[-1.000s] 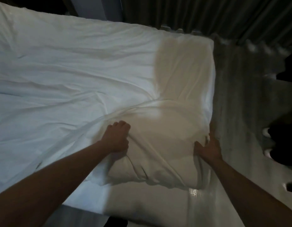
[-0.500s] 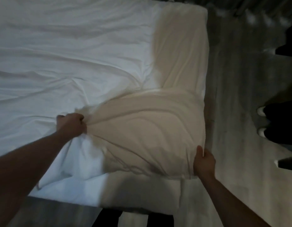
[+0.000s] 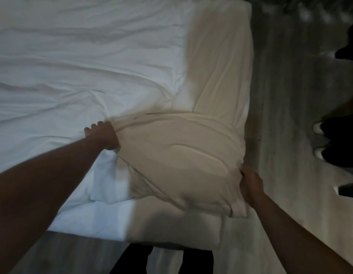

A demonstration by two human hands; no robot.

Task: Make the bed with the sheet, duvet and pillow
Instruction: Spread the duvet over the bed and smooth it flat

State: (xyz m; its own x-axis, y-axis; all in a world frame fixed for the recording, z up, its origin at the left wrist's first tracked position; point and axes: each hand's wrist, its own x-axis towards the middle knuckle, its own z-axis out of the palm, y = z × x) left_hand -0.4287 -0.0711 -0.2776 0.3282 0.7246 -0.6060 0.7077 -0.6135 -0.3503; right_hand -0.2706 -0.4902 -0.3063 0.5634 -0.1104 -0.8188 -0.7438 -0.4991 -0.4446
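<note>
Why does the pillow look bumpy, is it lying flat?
Flat on the bed, but rumpled: the left hand and right hand grip its pillow ends.

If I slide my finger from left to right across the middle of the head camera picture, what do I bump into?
White sheet → left hand → pillow → right hand → grey floor → someone's shoes.

The sheet on the bed is plain white, bluish where the cool light falls on it. The pillow is plain too, a warmer cream-white with no print. The floor is grey with a faint wood-grain streak. Dark shoes with white toe caps stand at the right.
</note>
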